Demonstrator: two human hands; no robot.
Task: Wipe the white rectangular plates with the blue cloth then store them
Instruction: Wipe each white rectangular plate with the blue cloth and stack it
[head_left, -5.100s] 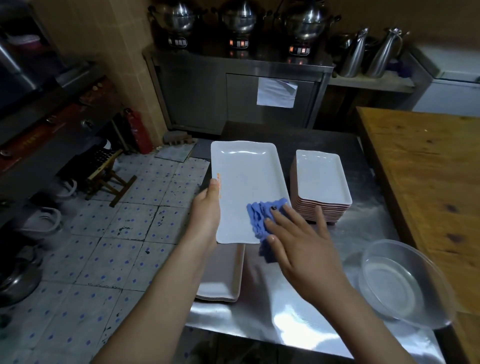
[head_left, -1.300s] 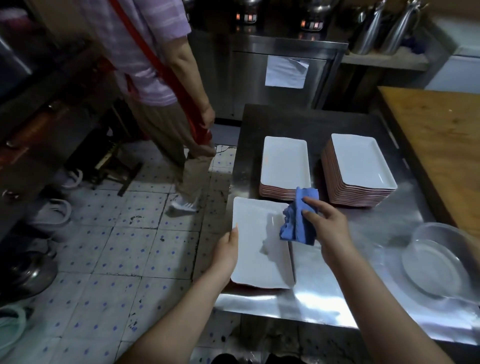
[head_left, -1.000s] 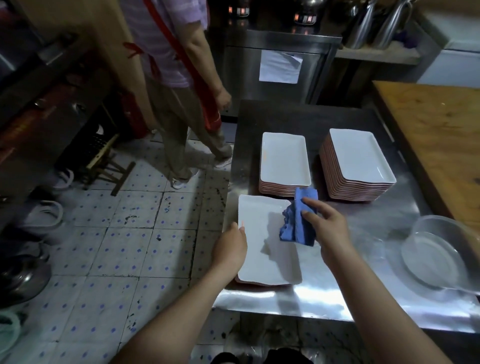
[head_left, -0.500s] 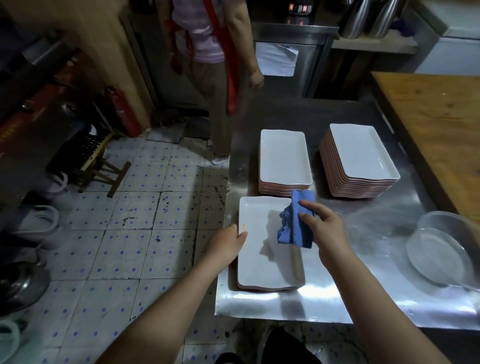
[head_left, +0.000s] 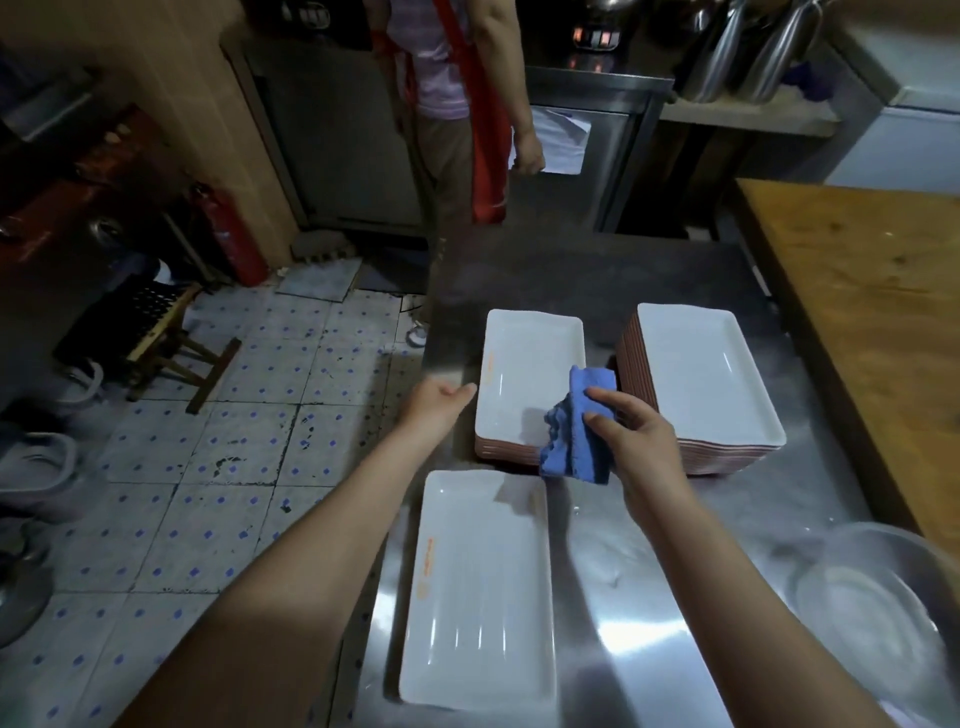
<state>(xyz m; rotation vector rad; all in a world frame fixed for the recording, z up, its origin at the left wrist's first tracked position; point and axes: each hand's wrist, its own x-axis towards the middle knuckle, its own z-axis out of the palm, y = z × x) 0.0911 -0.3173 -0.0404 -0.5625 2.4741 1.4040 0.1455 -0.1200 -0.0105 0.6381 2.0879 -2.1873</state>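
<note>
2 stacks of white plates stand mid-table, a short stack (head_left: 530, 374) and a tall stack (head_left: 706, 384), while 1 plate (head_left: 478, 587) lies alone by the front-left edge of the steel table (head_left: 649, 597). The right hand (head_left: 634, 441) pinches the blue cloth (head_left: 576, 436), which hangs over the short stack's near corner. The left hand (head_left: 441, 402), fingers loose and holding nothing, hovers just beside that stack's left rim. Likely hazard: the lone plate sits close to the edge, beside the left forearm, and a careless sweep could send it onto the tiled floor (head_left: 234, 467).
</note>
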